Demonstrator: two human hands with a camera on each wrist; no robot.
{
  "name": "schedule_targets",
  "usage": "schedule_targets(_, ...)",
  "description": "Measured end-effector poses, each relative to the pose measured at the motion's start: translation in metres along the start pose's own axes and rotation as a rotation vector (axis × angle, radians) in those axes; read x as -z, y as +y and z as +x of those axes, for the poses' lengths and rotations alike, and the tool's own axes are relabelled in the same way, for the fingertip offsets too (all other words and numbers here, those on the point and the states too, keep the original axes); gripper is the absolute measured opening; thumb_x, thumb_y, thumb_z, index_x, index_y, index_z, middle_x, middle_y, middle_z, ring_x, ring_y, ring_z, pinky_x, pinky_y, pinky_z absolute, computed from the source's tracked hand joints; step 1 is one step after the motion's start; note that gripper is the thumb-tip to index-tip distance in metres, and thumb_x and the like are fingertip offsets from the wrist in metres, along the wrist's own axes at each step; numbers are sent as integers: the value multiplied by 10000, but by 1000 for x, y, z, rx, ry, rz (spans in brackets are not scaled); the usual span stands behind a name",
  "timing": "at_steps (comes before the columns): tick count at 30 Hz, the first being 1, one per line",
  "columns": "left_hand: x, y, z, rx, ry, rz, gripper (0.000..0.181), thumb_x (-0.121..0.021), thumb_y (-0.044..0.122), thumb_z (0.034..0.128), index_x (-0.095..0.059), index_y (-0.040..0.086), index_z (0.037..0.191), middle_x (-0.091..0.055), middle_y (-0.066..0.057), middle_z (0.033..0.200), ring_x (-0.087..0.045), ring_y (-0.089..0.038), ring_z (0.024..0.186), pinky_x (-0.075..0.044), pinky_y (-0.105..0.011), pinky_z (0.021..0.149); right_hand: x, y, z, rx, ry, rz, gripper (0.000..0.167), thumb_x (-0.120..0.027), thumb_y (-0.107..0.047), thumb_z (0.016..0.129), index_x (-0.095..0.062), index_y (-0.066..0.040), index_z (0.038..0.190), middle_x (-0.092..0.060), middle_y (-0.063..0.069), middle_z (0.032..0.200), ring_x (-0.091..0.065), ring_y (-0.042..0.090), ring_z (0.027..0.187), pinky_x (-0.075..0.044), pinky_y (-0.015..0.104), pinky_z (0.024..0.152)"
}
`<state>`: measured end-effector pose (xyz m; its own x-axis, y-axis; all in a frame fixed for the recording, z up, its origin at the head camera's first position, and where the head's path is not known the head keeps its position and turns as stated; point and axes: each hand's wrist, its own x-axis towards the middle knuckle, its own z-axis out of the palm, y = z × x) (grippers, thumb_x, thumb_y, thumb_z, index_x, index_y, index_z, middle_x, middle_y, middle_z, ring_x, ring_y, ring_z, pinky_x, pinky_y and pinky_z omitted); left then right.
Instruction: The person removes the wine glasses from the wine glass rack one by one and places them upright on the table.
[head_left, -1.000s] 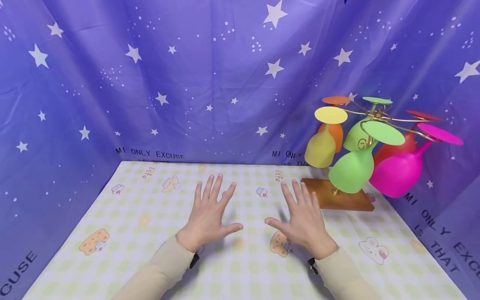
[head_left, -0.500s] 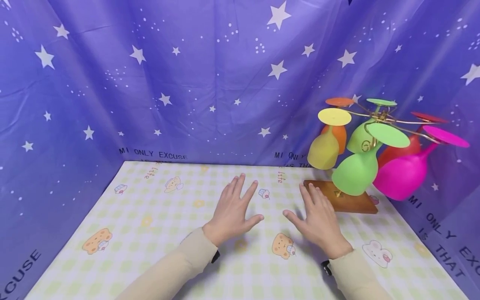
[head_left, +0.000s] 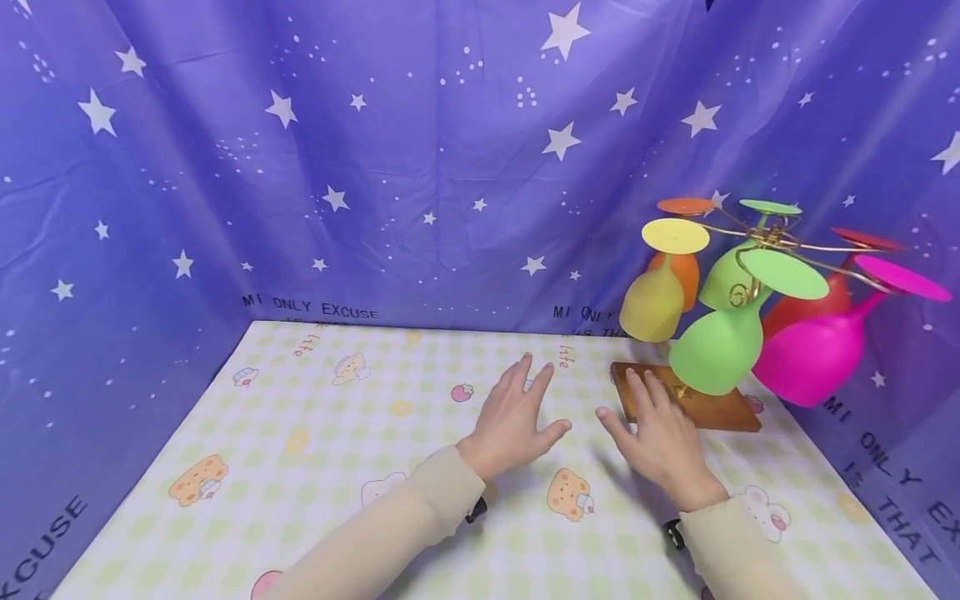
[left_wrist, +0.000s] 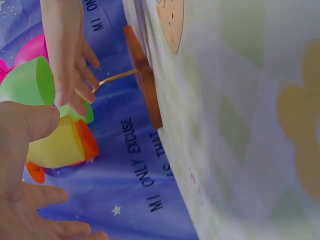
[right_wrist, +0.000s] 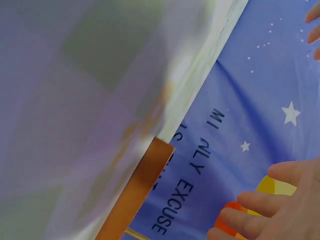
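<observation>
At the right of the head view, a wire rack (head_left: 772, 237) carries several coloured wine glasses hanging upside down. Among them are a yellow glass (head_left: 652, 304), a green glass (head_left: 716, 350) and a magenta glass (head_left: 813, 354). Below them lies the rack's wooden base (head_left: 720, 410) on the table. My right hand (head_left: 663, 446) hovers just in front of that base, fingers spread, holding nothing. Left of it, above the tablecloth, my left hand (head_left: 513, 425) also has straight, spread fingers and holds nothing. In the left wrist view both hands appear near the glasses, with the yellow glass (left_wrist: 57, 145) partly behind the left one.
A checked tablecloth (head_left: 337, 450) with cartoon prints covers the table. Behind and at both sides hangs a blue-purple curtain (head_left: 412, 150) with white stars. The table's back edge meets the curtain just behind the rack.
My left hand has moved right across the table, toward the rack. The right hand has shifted slightly right, closer to the wooden base. The glasses and rack keep their place on the table.
</observation>
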<state>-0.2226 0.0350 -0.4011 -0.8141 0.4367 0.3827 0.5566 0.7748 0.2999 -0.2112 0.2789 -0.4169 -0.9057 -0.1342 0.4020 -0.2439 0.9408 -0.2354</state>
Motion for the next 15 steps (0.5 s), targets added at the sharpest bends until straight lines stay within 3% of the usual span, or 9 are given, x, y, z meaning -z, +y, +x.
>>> schedule_targets(9,-17,15,13,67,-77,-92,760,-556,556,887,-340,129,1477,-298,-153,1516,-378,-307,1338,-401,-419,1027,6,18,4,-31,33,-20,751,-493,-547,925,-405,43,1381,-425,307,1359,-428,504,1193,-388,657,867)
schedule_targets(15,-24,23,19,113,-89,-174,721,-572,532,887,-390,119,1449,-367,-139,1476,-432,-284,1296,-435,-392,991,11,27,3,-97,-13,7,774,-450,-568,935,-402,54,1394,-419,291,1377,-397,495,1219,-363,677,874)
